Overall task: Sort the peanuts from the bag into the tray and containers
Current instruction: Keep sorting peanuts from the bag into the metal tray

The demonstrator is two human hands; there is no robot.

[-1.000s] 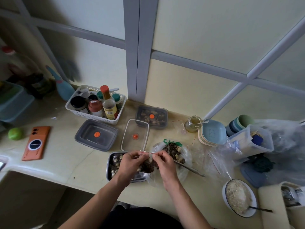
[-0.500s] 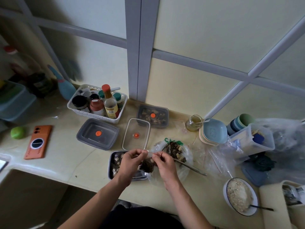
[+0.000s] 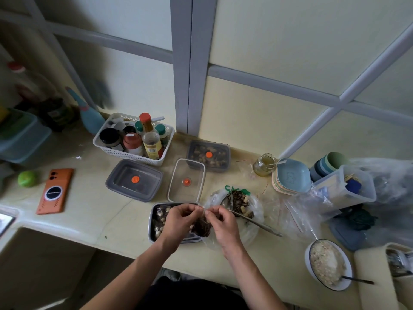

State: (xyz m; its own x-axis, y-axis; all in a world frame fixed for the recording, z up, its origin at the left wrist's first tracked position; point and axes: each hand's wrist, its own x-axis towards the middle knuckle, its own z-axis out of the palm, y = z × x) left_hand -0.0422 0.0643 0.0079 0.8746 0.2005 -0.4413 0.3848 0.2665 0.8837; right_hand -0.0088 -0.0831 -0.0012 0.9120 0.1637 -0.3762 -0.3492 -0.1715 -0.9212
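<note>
My left grip (image 3: 178, 220) and right grip (image 3: 223, 222) both pinch top of small bag (image 3: 202, 227). Dark bits inside. Bag over right end of metal tray (image 3: 151, 222) on desk (image 3: 89, 211).

No legible text anywhere. Bottle (image 3: 152, 147) in basket (image 3: 131, 155): yellow label, barcode, print too small. Orange phone (image 3: 55, 190): ring lettering blurred. Bag (image 3: 232, 189): green print, unreadable.

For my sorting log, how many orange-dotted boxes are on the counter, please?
3: a grey box near the basket, a clear box right of it, a filled grey box by the wall. None looks hidden.
</note>
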